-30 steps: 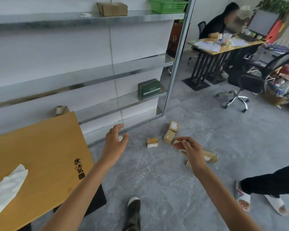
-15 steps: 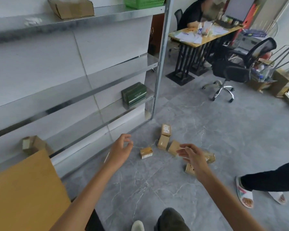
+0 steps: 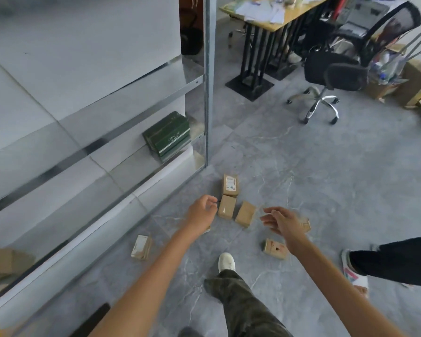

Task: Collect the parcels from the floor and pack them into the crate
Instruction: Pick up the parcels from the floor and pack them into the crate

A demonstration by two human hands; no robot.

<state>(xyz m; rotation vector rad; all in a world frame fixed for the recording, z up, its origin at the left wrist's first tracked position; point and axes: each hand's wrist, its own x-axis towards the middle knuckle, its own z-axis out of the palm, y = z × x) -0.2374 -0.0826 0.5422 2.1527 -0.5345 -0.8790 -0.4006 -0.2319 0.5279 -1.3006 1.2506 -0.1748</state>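
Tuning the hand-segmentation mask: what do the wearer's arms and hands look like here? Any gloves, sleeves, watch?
Both are bare. Left hand and right hand: no gloves, no rings or watch visible. Forearms are uncovered right to the frame edge, so no sleeve shows. Lower down: dark camouflage-patterned trousers and a white shoe.

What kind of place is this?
Probably a small office doubling as a parcel stockroom: metal shelving, a desk with papers beside a swivel chair, and small cardboard parcels scattered on the tiled floor.
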